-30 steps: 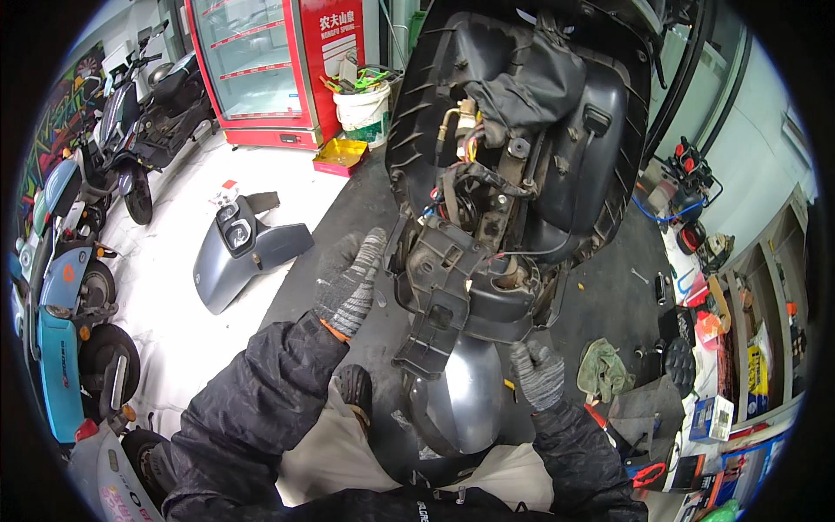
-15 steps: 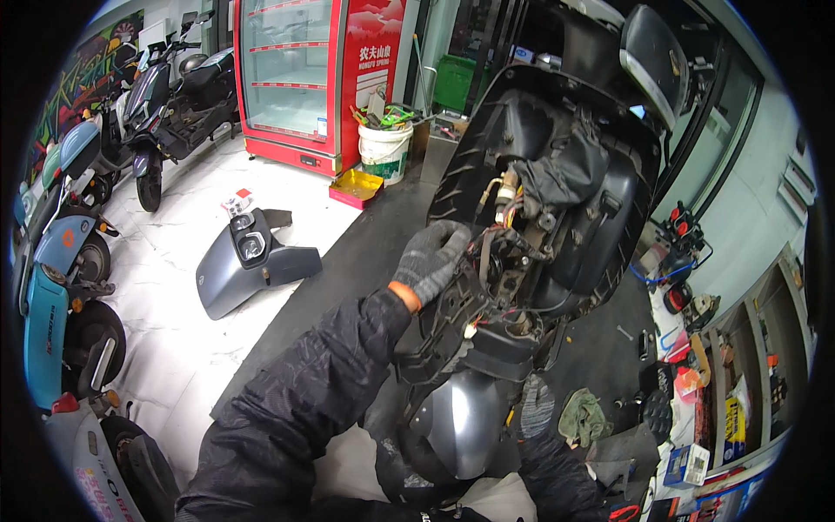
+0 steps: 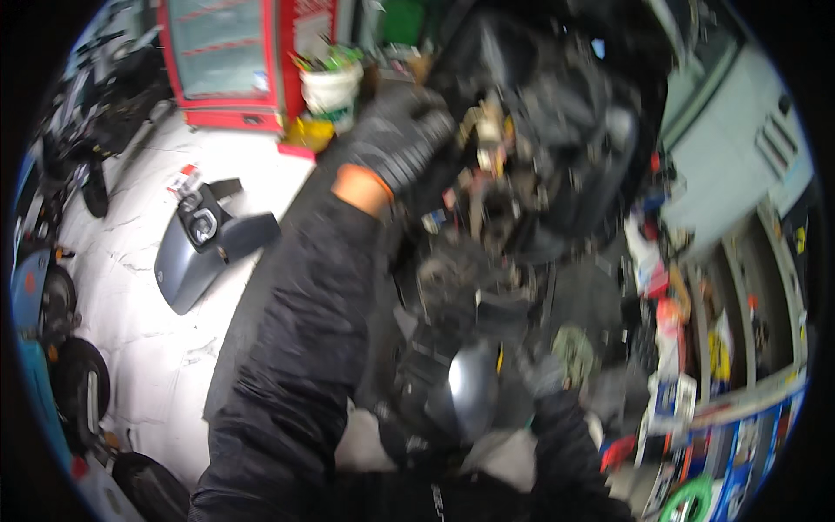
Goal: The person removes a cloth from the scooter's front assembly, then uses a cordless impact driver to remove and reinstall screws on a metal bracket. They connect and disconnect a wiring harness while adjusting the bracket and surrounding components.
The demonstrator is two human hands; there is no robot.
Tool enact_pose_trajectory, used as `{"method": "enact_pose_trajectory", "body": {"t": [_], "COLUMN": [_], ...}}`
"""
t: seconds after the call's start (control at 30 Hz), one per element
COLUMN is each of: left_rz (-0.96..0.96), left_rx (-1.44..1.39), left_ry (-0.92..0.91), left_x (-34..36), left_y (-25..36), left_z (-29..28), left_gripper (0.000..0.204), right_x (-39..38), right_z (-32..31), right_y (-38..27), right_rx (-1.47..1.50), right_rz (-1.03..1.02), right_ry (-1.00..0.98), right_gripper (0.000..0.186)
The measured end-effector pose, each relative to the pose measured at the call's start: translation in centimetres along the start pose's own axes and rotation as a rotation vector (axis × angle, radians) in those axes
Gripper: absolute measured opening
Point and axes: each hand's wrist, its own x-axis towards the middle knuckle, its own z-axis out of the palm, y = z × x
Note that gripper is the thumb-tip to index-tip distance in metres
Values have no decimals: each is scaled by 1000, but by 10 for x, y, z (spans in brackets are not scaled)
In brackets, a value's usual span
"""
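Note:
A scooter with its covers off [image 3: 496,209] stands before me, its wires and brackets bare. My left hand [image 3: 404,130], in a dark grey knit glove, is raised at the left side of the black body panels. Its fingers look bent, but blur and the back of the hand hide whether they hold anything. Low on the right, my gloved right hand [image 3: 541,374] is beside the shiny grey front fender [image 3: 470,391], its fingers smeared. A connector with pale and yellow parts [image 3: 489,143] shows among the wires, right of my left hand.
A grey front cover with a headlight [image 3: 204,248] lies on the white floor to the left. Behind it stand a red glass-door fridge [image 3: 222,52] and a white bucket [image 3: 332,91]. Several scooters line the left. A green cloth [image 3: 572,355] and shelves [image 3: 748,304] are on the right.
My left hand has moved up and away from the bracket beside the wiring, toward the bucket in view. My view has shifted and blurred. The right hand stays by the fender.

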Motion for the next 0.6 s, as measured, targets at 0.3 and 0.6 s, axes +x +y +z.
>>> {"method": "enact_pose_trajectory", "body": {"t": [0.3, 0.6], "left_rz": [-394, -722], "left_rx": [-162, 2], "left_ry": [-372, -320], "left_x": [-19, -68], "left_y": [-19, -159], "left_z": [-45, -106], "left_gripper": [38, 47], "right_x": [28, 52], "right_z": [-21, -67], "right_y": [116, 130], "right_rx": [4, 600], "right_rz": [259, 391], "right_ry": [-187, -176], "right_gripper": [50, 40]}}
